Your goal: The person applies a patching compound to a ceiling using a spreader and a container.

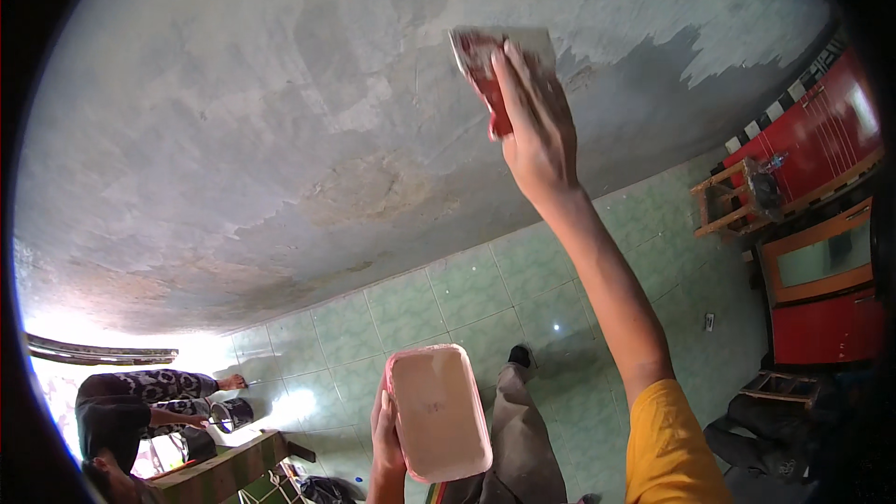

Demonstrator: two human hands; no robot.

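Note:
My right hand [541, 131] is raised to the grey plastered wall [308, 47], with its fingers closed over a wide putty knife [478, 58]. The tool has a red, smeared body and a pale, straight-edged blade, and lies on or very near the wall; motion blurs it a little. Low in front of me, my left hand [384, 439] grips the left side of a pink rectangular plastic tub [437, 411]. The inside of the tub looks pale, and I cannot tell how much material it holds. Some of the left fingers are hidden behind it.
Green floor tiles [406, 308] run along the wall's foot. At the lower left, another person [121, 411] sits beside a dark bucket [231, 413] and a wooden bench [219, 476]. To the right stand a small wooden stool [723, 201] and red cabinets [826, 331].

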